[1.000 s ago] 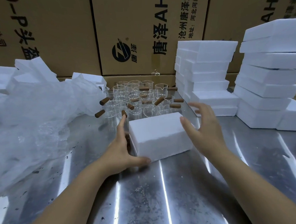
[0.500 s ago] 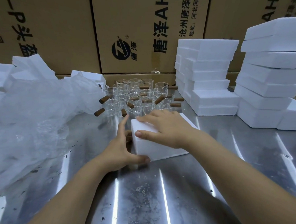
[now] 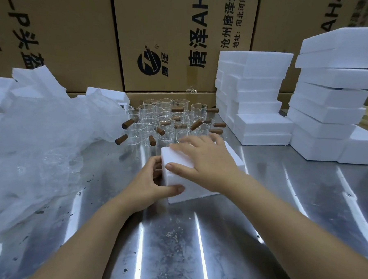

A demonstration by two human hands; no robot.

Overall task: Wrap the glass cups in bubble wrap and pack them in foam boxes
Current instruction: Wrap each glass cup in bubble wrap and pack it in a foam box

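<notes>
A wall of printed cardboard cartons [image 3: 173, 33] stood behind the foam box [image 3: 176, 178], and the steel worktop [image 3: 184, 246] ran out from under that box on every side. A loose heap of bubble wrap [image 3: 40, 147] lay to the left of the foam box, well apart from it. Two stacks of foam boxes [image 3: 257, 97] rose to its right and beyond it. The glass cups [image 3: 163, 119], with their brown stub handles, stood in a cluster just beyond the foam box, and none showed any wrapping.

The foam box itself sat flat on the worktop in front of the person. Its long axis ran left to right, with the right end turned slightly away. Its lid looked closed, though no seam could be made out.

The right hand [image 3: 205, 161] lay across the top of the foam box with straight, spread fingers [image 3: 185, 142] reaching its far edge and the thumb along the near edge, pressing rather than clasping. The left hand [image 3: 151, 183] gripped the box's near left corner, thumb on the front face and fingers curled round the left end.

Judged from this, the box would be opened next. The right hand was already over the lid and the left was steadying the base. For the cup to be wrapped after that, the left hand was nearer both the cups and the bubble wrap.
</notes>
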